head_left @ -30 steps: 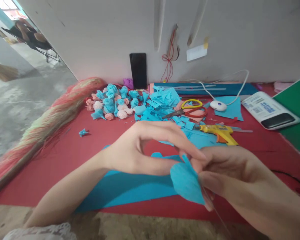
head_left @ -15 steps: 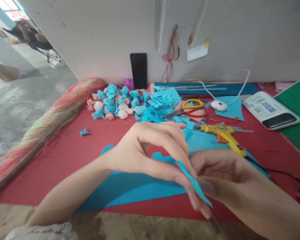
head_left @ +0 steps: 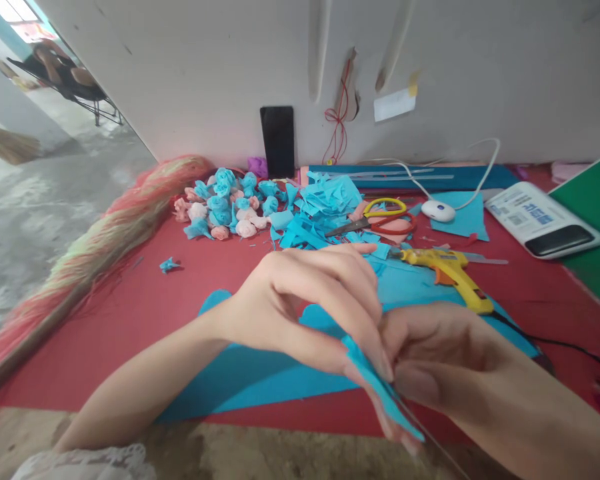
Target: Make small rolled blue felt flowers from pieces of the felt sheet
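A small strip of blue crepe paper (head_left: 384, 393) slants between my two hands, its narrow end pointing down and to the right. My left hand (head_left: 307, 300) pinches the strip between thumb and fingers. From the right, my right hand (head_left: 447, 353) meets it with thumb and forefinger closed at the strip's edge. A thin wire-like stick (head_left: 437, 443) runs from that pinch toward the bottom edge; its upper end is hidden by the fingers. Under both hands lies a large blue paper sheet (head_left: 250, 380) on the red tabletop (head_left: 105, 333).
Blue and pink paper flowers (head_left: 220, 207) are heaped at the back, beside blue scraps (head_left: 330, 200) and scissors (head_left: 387, 217). A yellow glue gun (head_left: 450, 270) lies beyond my right hand. A phone (head_left: 279, 141) leans on the wall; a fringed broom (head_left: 105, 233) lines the left edge.
The blue strip has shifted slightly down and left at its upper end and looks more creased. More of the thin stick shows below my right thumb. Both hands have moved only a little.
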The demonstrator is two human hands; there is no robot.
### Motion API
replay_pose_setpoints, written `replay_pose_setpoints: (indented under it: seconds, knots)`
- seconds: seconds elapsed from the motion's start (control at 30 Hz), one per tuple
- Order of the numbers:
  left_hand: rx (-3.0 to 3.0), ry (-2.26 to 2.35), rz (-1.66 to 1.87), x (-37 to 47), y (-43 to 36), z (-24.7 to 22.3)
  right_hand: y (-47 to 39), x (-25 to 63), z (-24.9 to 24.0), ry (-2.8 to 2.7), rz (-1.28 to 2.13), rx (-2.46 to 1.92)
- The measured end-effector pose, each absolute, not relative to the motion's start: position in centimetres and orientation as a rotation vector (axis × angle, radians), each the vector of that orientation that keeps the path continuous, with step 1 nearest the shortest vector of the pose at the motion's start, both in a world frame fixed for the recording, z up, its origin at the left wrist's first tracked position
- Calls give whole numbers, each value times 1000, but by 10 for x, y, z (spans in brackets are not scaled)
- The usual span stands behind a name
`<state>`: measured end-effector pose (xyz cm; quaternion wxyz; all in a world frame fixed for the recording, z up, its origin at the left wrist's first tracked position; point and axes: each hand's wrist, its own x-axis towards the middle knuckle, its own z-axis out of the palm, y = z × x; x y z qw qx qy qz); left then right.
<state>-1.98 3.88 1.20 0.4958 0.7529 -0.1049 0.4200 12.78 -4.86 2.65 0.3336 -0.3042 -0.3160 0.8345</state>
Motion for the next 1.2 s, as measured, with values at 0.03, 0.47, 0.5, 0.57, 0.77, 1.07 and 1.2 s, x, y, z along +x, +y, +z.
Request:
replay_pose_setpoints:
  seconds: [0.03,0.47,0.5,0.57,0.77,1.07,1.2]
  knots:
    - [1843,-261,1011,-20,39,12,-49,128,26,-802,2199,-775]
    - [1800,-142,1056,-18,32,10,-53,126,33,-1088,1875,-963]
    - [1801,-171,1064,-18,33,10,-53,125,35,-1145,1792,-1006]
    - [1784,-207,1104,-17,36,9,-53,125,36,-1278,1584,-1092]
    - [1789,-172,1156,-17,37,7,-57,128,29,-1419,1195,-1143]
    - [1818,-17,1171,-17,35,5,-58,124,28,-1564,823,-1158]
    - [1817,-108,1204,-16,38,6,-59,124,26,-1525,743,-1144]
